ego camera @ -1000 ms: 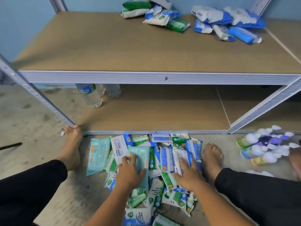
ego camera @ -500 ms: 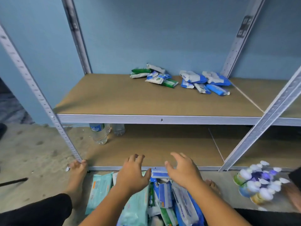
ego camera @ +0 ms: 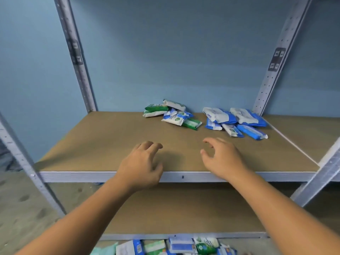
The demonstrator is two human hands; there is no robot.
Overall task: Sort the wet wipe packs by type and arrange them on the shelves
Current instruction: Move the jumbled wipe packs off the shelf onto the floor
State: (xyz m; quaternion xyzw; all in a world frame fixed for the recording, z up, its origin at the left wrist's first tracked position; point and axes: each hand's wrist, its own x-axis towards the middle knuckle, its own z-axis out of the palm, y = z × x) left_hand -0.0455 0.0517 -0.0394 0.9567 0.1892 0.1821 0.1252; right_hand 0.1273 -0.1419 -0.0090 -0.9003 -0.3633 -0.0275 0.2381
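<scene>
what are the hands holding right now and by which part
Nothing. Both the left hand and right hand hang empty over the shelf, fingers loosely curled, short of the wet wipe packs at its back.

The left hand (ego camera: 141, 168) and right hand (ego camera: 223, 159) have risen from the floor pile of wipe packs (ego camera: 176, 246) and now hover empty, fingers loosely curled, above the upper shelf (ego camera: 110, 137).

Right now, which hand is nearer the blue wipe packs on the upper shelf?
Right. The right hand is in front of the blue wipe packs, slightly left of them; the left hand is farther left, by the shelf edge.
</scene>
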